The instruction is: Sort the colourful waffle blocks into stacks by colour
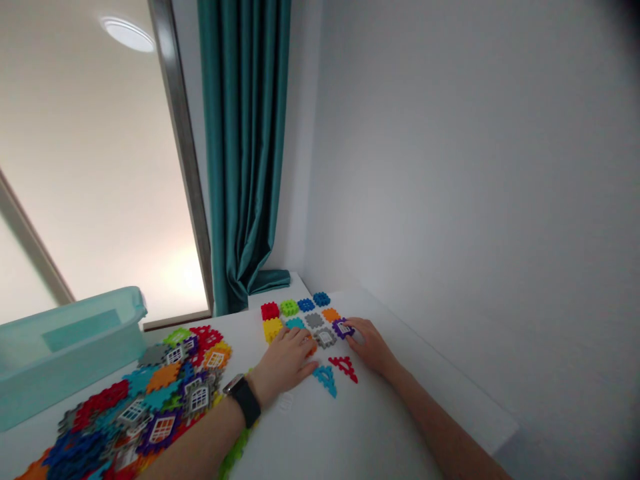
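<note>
Tiles point(315, 321) in rough rows on the white table point(350, 433), pretty close together. Purple window tile point(341, 327) at the rows' right edge, touching the fingertips of the right hand point(371, 343), thumb and index slightly apart; honestly can't tell about an actual pinch. Left hand point(286, 358) palm-down with fingers loosely bent over an orange tile point(312, 347), hold hidden as well. Main worry: bumping the grey window tile point(325, 338) just beside the purple one, thanks to any sideways shove on those toothed edges. Could also knock the cyan triangle point(327, 379) with the left thumb, or drag the loose pile point(163, 377) with that forearm point(203, 433).
</note>
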`<action>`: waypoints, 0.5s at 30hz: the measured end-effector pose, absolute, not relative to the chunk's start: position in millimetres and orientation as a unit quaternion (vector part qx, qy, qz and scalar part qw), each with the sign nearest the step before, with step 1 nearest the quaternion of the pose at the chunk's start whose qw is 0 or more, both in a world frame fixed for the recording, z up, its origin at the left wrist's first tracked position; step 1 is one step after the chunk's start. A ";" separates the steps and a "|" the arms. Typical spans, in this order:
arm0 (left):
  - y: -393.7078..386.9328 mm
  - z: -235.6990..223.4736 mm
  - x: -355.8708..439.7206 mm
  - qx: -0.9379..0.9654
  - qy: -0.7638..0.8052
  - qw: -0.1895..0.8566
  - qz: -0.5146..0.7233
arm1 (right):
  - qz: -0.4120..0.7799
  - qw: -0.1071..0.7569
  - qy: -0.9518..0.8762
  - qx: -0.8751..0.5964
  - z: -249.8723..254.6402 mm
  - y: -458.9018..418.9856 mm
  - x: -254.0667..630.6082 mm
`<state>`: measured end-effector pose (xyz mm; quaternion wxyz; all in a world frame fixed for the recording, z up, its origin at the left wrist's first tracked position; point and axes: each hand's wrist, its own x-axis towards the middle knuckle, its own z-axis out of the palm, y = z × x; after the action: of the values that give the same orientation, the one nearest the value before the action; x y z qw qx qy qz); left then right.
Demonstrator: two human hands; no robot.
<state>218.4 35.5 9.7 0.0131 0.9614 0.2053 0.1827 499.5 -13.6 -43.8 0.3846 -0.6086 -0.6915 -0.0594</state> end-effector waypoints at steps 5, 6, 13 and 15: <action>38.8 7.5 224.6 0.965 0.194 0.011 0.178 | -0.038 0.368 -0.686 -0.626 -48.5 -4.2 507.3; 39.2 7.1 225.5 0.965 0.192 0.011 0.178 | -0.034 0.364 -0.686 -0.629 -49.5 -3.9 507.5; 38.3 6.6 234.6 0.965 0.189 0.005 0.180 | -0.023 0.346 -0.686 -0.640 -52.1 -4.1 509.6; 37.1 7.3 236.6 0.966 0.183 0.002 0.180 | -0.022 0.342 -0.686 -0.642 -52.5 -3.4 510.2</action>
<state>236.6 37.1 7.3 0.0022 0.9665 0.1834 0.1798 510.2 -3.4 -52.5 0.3419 -0.6420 -0.6860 -0.0216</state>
